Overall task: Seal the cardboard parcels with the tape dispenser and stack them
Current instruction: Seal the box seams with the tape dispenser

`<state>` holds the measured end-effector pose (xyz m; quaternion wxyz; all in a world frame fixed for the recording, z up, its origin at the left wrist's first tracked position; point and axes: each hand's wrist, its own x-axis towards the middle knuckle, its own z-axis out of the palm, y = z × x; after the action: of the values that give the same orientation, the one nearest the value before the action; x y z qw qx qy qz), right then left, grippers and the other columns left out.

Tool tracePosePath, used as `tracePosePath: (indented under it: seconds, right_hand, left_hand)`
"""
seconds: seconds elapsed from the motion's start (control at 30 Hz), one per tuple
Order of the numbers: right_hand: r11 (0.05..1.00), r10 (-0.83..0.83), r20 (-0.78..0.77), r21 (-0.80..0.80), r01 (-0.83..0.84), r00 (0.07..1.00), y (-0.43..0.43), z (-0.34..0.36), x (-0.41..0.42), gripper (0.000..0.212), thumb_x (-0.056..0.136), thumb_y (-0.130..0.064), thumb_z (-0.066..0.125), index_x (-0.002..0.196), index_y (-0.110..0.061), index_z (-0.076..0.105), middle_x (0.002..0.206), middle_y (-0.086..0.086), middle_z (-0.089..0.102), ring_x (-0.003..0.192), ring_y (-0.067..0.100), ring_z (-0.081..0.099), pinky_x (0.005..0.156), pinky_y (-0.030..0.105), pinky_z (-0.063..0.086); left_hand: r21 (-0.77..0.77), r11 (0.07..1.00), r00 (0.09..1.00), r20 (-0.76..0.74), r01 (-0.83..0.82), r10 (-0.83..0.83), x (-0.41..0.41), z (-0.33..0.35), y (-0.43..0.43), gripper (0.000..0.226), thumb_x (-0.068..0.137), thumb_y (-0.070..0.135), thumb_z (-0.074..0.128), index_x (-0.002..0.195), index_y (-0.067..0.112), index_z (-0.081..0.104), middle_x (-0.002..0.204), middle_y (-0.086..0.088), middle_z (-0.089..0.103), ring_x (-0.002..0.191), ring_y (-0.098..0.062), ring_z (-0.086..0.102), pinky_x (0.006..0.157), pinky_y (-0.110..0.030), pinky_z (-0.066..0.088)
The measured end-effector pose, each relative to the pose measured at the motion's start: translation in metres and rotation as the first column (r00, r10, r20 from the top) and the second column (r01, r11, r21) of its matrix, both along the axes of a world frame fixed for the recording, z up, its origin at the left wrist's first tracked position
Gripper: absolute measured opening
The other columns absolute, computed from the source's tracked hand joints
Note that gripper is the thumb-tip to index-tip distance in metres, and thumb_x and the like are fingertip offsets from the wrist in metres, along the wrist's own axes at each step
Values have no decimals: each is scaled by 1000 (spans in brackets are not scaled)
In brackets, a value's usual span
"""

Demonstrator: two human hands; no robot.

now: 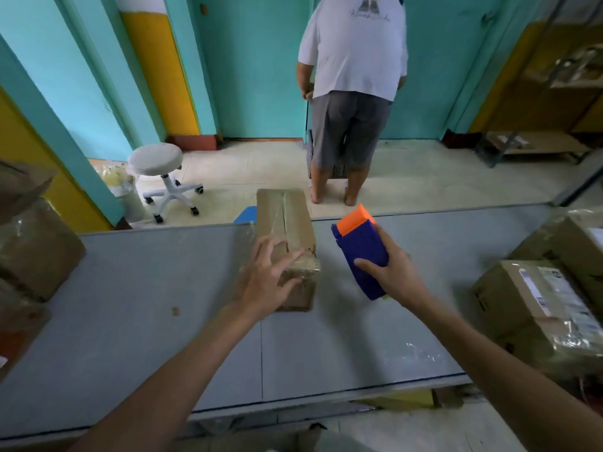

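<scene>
A long narrow cardboard parcel (285,220) lies on the grey table (130,321), running away from me, with clear tape along its top seam. My left hand (269,275) rests with spread fingers on the parcel's near end. To its right, my right hand (393,272) grips a blue tape dispenser (362,252) with an orange tip, held just above the table beside the parcel and not touching it.
Taped cardboard boxes (538,311) sit stacked at the table's right edge, and more boxes (36,252) at the left edge. Beyond the table a person in a white shirt (354,93) stands with their back to me. A white wheeled stool (160,171) stands on the floor.
</scene>
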<state>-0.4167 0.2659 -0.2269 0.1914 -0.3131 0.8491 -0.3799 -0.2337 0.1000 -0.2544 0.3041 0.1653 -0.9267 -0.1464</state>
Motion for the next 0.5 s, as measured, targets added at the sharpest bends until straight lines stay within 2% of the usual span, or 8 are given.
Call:
tracePosePath:
  seconds: [0.03,0.1,0.17,0.23,0.3,0.37,0.43,0.5]
  right_hand:
    - [994,1,-80,107,8,997,2,-6,8,81,87,-37,64,149,-32,12,132,6,53,110,27,56,87,42,50]
    - [935,103,-266,356,-2,958,5,-19,29,80,91,-43,55,151,-28,2,131,11,53,110,31,56,79,34,45]
    - [865,247,-327,498,-56,912,4,-36,56,80,95,-45,47,150,-23,-6,126,13,57,106,32,58,74,33,42]
    - [796,348,-340,599,-84,874,-2,-54,79,79,97,-44,42,150,-14,-8,119,14,61,103,33,60,72,35,43]
    - [763,380,-371,644,-60,847,-10,-67,91,75,98,-38,41,150,-9,-5,116,13,62,102,31,61,67,35,39]
    - [757,379,-412,653,-22,829,-17,-69,93,73,98,-36,40,150,-8,-2,118,13,60,105,30,58,70,36,41]
    - [749,378,-457,662,24,805,-21,-64,94,75,96,-51,35,150,-9,6,126,16,52,114,31,51,82,38,42]
    - [732,363,-491,676,83,792,-20,-54,97,77,91,-63,19,148,-12,16,131,18,47,119,33,45,91,41,39]
  left_hand:
    - [-10,1000,1000,-6,26,-26,4,-2,1,57,65,22,80,118,23,60,118,-3,44,118,-26,40,73,-48,56]
    - [-32,998,997,-49,52,-53,14,-4,-2,59,64,15,83,118,21,59,117,-2,44,118,-29,43,82,-46,53]
    - [-69,997,994,-97,39,-45,27,-1,-8,59,66,14,82,119,20,57,116,-4,46,116,-31,45,91,-42,48]
    - [-94,996,993,-117,-5,-6,38,5,-16,56,65,13,83,117,17,61,114,-6,49,115,-31,46,91,-41,47]
    - [-101,994,992,-118,-46,34,48,12,-23,55,62,10,84,114,14,65,113,-7,52,115,-32,46,89,-42,47]
    - [-112,992,991,-126,-60,46,56,18,-28,55,62,10,84,114,14,66,113,-7,53,116,-33,46,87,-42,47]
    - [-113,992,991,-131,-52,37,61,25,-29,54,63,9,84,114,14,65,112,-9,56,116,-32,46,84,-43,48]
    - [-117,992,989,-143,-51,34,61,33,-27,50,66,11,82,114,12,66,110,-12,60,115,-30,45,86,-42,48]
